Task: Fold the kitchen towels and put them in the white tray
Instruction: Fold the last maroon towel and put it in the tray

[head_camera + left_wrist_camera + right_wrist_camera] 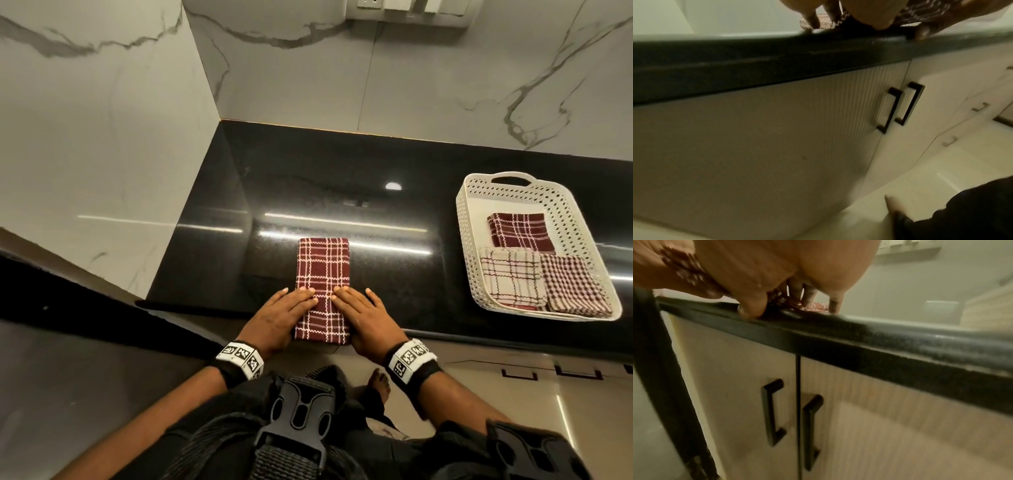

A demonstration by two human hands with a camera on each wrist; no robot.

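- Maroon plaid towel [322, 281], folded to a long narrow strip, lies flat on the black surface [376, 164] w/ its near end right at the front edge.
- Left hand [281, 317] lies palm down on the towel's near-left part, fingers straight & spread flat, pressing the cloth; outer fingers spill onto the surface beside it.
- Right hand [368, 317] mirrors it on the near-right part, fingers straight, flat on the cloth; index tips of both hands nearly meet at the strip's middle.
- Neither hand grips anything; both just press.
- Left wrist view: fingertips [813, 21] stand on the cloth at the surface's front edge; blurred.
- Right wrist view: fingertips [835, 305] down on cloth & surface, thumb at the rim; also blurred.
- White tray [472, 219], perforated w/ a handle cutout at the far end, sits on the surface well to the right of the strip.
- In the tray: dark maroon plaid towel [520, 230] toward the back, cream plaid towel [511, 277] front-left, small-check towel [572, 286] front-right, all folded, touching each other.
- Below the surface: pale cabinet doors w/ black bar handles [774, 412].
- Wall is grey-veined marble [308, 68].
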